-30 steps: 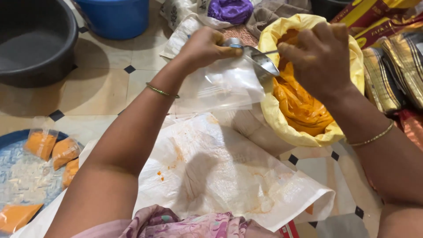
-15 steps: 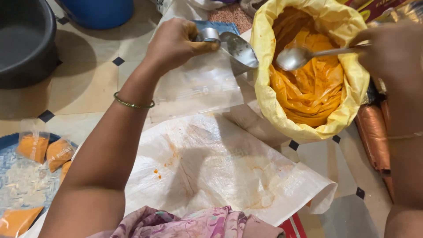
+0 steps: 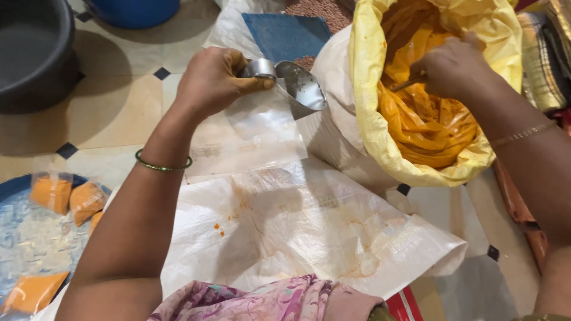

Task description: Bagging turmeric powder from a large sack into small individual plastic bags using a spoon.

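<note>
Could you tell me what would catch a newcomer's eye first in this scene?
Most striking is the big yellow bag of orange powder at upper right, with the right hand dipping a spoon into it. Beside it, the left hand holds a shiny metal funnel over a clear plastic pouch. Filled orange packets lie on a blue tray at lower left.

**Worn items, both arms**

Left hand (image 3: 211,80): bare, no ring showing; the forearm is wearing one thin green bangle (image 3: 163,166) with a glinting edge, sitting just above the wrist. Right hand (image 3: 452,68): bare; the forearm is wearing one slim gold-coloured bangle (image 3: 523,134). No sleeves are showing. Garment (image 3: 262,302): pink and purple patterned fabric with green touches is showing at the bottom edge
</note>
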